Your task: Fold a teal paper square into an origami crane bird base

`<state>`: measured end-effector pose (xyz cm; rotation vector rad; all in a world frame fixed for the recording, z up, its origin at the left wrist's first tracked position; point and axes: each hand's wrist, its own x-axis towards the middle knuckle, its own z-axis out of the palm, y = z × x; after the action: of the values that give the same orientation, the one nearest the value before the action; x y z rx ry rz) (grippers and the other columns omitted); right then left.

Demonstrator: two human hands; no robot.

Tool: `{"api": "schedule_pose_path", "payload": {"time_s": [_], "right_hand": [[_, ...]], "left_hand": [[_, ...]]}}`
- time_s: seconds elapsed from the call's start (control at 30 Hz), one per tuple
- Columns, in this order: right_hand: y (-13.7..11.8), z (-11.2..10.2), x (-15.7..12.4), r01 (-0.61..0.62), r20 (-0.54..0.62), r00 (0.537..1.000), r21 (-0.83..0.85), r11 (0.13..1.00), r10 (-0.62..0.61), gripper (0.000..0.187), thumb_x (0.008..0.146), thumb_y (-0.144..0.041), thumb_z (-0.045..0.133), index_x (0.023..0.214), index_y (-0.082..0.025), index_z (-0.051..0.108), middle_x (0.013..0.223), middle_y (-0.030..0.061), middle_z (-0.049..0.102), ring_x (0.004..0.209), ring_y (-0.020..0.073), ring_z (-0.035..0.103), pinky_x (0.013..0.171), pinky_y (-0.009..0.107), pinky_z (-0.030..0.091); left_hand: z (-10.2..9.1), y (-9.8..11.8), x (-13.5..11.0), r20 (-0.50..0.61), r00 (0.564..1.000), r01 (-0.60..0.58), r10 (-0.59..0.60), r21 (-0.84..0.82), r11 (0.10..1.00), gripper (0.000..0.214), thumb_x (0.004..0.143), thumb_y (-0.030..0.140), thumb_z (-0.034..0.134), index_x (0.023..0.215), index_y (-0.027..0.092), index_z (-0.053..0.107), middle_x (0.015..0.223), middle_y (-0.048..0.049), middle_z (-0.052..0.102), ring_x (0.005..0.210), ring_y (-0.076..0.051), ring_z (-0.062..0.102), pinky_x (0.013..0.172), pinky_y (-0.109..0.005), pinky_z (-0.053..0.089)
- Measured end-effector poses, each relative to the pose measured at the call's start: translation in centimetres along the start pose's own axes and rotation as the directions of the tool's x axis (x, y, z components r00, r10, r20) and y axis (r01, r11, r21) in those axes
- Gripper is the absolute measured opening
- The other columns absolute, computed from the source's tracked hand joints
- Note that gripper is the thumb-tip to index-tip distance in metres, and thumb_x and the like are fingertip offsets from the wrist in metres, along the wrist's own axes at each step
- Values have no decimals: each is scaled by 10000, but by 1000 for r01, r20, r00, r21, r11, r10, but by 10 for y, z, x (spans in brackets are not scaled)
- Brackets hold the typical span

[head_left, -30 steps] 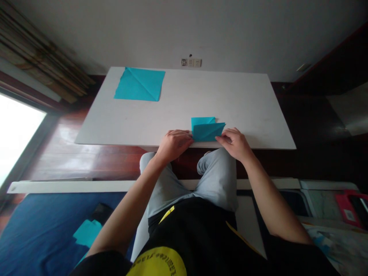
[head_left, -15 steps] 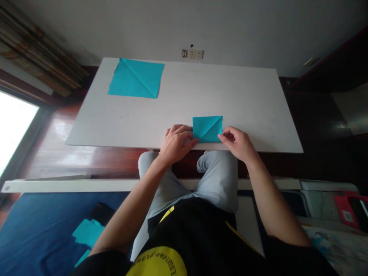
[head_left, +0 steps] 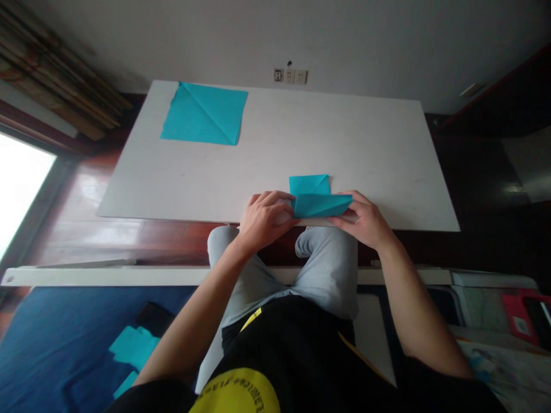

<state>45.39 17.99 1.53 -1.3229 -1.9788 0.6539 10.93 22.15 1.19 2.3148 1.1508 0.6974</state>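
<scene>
Nothing legible from here. Near side, black shirt (head_left: 297,350): yellow circle (head_left: 236,398), dark curved lettering, too blurred to read. Near right, pink-red item (head_left: 513,305): white label (head_left: 522,326), print too small.

A white, rectangular worktop (head_left: 344,137) is positioned with its near edge at the left grip (head_left: 264,218) and the right grip (head_left: 364,221), and its surface is extended beyond both. Between them, a folded turquoise paper (head_left: 307,184) is supported close to the near edge, with its front flap raised. Beyond the left grip, well apart from it, a diagonally creased turquoise sheet (head_left: 206,115) is laid flat near the far corner.
</scene>
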Motion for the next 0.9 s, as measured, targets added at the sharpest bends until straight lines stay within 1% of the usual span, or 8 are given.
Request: {"api": "schedule_pose_path", "payload": {"time_s": [0.07, 0.13, 0.27, 0.33, 0.5, 0.63, 0.77, 0.9], "right_hand": [[-1, -2, -1, 23, 27, 999, 0, 1000, -23, 218, 1199, -512, 832, 1132, -324, 920, 1494, 138, 917, 1371, 378, 894, 1092, 541, 767], [-2, -3, 0, 24, 41, 999, -5, 1000, -24, 290, 1234, -546, 781, 1096, -333, 921, 1483, 126, 939, 1361, 374, 904, 1112, 551, 757], [-1, 1, 3, -4, -7, 1000, -44, 999, 3, 452, 1199, -674, 823, 925, -315, 801, 1093, 100, 927, 965, 326, 868, 921, 498, 724], [-2, 4, 5, -18, -47, 999, -59, 998, 16, 498, 1222, -710, 772, 919, -314, 756, 996, 85, 874, 889, 302, 819, 878, 469, 696], [-1, 15, 8, -48, -129, 991, -97, 994, 35, 432, 1245, -661, 719, 988, -314, 753, 1033, 90, 858, 920, 305, 819, 816, 446, 677], [3, 23, 7, -73, -183, 982, -144, 987, 45, 297, 1202, -548, 773, 1037, -300, 778, 1232, 129, 876, 898, 290, 814, 842, 465, 717], [6, 25, 4, -86, -196, 979, -181, 980, 50, 240, 1165, -497, 821, 1044, -294, 781, 1400, 148, 853, 790, 239, 758, 815, 467, 734], [8, 26, 4, -93, -196, 979, -207, 974, 52, 216, 1160, -471, 817, 1042, -295, 774, 1423, 148, 844, 787, 242, 761, 833, 479, 744]], "left_hand": [[0, -5, -2, -4, 999, -33, 33, -49, 998, 44, 1173, 311, 925, 1143, 336, 947, 1472, -11, 964, 1438, -318, 878, 1310, -546, 617], [1, -10, -2, -6, 999, -43, 43, -65, 997, 69, 1182, 295, 907, 1153, 337, 954, 1392, 2, 986, 1462, -301, 884, 1341, -526, 611], [5, -12, -1, -37, 999, -18, 16, -57, 998, 32, 1168, 318, 932, 1153, 316, 960, 1352, -40, 980, 1386, -325, 891, 1292, -542, 637], [6, -9, -1, -66, 998, 24, -24, -7, 1000, 57, 1176, 336, 924, 1146, 305, 962, 1338, -77, 957, 1368, -359, 856, 1283, -587, 625], [8, 5, 1, -95, 986, 146, -136, 112, 983, 119, 1196, 398, 894, 1144, 322, 969, 1379, -111, 884, 1405, -406, 745, 1309, -666, 580], [11, 12, 6, -109, 973, 215, -201, 129, 968, 211, 1211, 459, 866, 1108, 308, 972, 1431, -136, 846, 1443, -439, 705, 1298, -704, 581], [15, 15, 11, -129, 963, 254, -239, 121, 960, 255, 1194, 481, 876, 1034, 302, 962, 1401, -150, 821, 1424, -457, 680, 1296, -748, 562], [19, 19, 14, -142, 950, 297, -280, 122, 947, 282, 1185, 467, 869, 991, 280, 955, 1409, -178, 783, 1449, -488, 650, 1282, -794, 545]]}}
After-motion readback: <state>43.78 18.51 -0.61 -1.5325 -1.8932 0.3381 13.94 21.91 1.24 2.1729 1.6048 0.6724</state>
